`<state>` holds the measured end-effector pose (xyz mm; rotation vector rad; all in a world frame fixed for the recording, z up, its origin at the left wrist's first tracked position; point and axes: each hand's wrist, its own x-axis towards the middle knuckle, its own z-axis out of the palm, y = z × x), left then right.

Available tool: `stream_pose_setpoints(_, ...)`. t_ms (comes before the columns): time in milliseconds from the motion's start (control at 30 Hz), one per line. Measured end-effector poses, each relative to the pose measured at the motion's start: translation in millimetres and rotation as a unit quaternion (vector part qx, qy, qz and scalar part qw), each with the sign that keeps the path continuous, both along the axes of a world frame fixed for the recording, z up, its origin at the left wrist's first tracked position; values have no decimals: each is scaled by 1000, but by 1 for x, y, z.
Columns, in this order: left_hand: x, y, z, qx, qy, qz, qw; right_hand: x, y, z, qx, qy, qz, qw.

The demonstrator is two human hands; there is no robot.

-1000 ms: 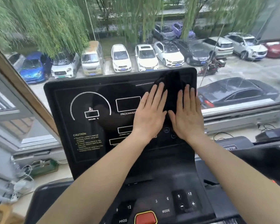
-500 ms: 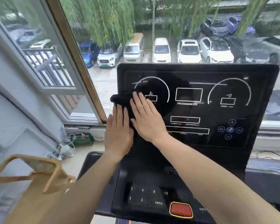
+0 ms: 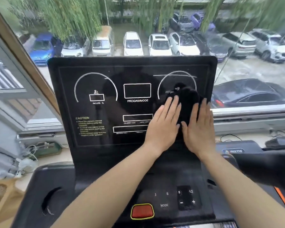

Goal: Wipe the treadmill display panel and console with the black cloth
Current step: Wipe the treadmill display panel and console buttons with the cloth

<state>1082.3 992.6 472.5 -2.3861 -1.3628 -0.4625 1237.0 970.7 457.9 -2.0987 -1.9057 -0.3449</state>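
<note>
The black treadmill display panel [image 3: 105, 76] stands upright in front of me, with two white dial arcs and a "PROGAM/MODE" box. A bunched black cloth [image 3: 187, 102] lies against its right side, over the lower part of the right dial. My left hand [image 3: 163, 124] and my right hand [image 3: 199, 127] lie flat side by side on the cloth's lower part and press it against the panel, fingers pointing up. Below the panel, the sloping console [image 3: 171, 175] carries a number keypad [image 3: 187, 197] and a red button [image 3: 142, 210].
A large window behind the panel looks onto a car park. Cables and a green tray [image 3: 44, 148] sit on the sill at left, with a wooden chair [image 3: 0, 191] at lower left. A black handrail [image 3: 262, 167] and another machine [image 3: 234, 151] are at right.
Both hands and the cloth have swept from the left dial, where they were half a second ago, across to the right dial. The view has swung back to the right.
</note>
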Motion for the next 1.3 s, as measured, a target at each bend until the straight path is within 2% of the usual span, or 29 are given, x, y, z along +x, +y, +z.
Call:
stream_pose_setpoints(100,-35,-21,-29,-26,30,-14,999,-29,-19,-26,-36,5,32,999)
stream_pose_setpoints(167,-78,-28,-36,-28,33,7,999,-66,-17,-27,-27,-15,72,997)
stream_pose_setpoints(300,-175,-17,-12,-5,-9,124,992,-171,17,15,44,-30,172,984)
stream_pose_setpoints(433,-251,-23,-11,-22,-44,246,968,-265,33,29,64,-49,256,963)
stream_pose_setpoints(533,-274,-48,-40,-56,-39,265,962,-286,16,-2,31,-101,317,942)
stream_pose_setpoints(633,-258,-66,-61,-87,-5,238,967,-256,-2,-32,19,-143,362,921)
stream_pose_setpoints(767,-192,-48,-45,-56,-10,161,985,-170,2,-31,49,-152,326,932)
stream_pose_setpoints(867,-118,-25,-17,-34,-38,102,993,-91,11,-15,71,-126,238,961)
stream_pose_setpoints(1033,0,-12,-9,-9,-21,12,1000,15,-4,-24,15,-69,77,994)
stream_pose_setpoints(1167,14,-25,-34,-4,64,-38,997,19,-37,-57,-19,-23,17,999)
stream_pose_setpoints(1300,-54,-43,-57,-17,91,-36,995,-40,-51,-72,-38,-10,81,996)
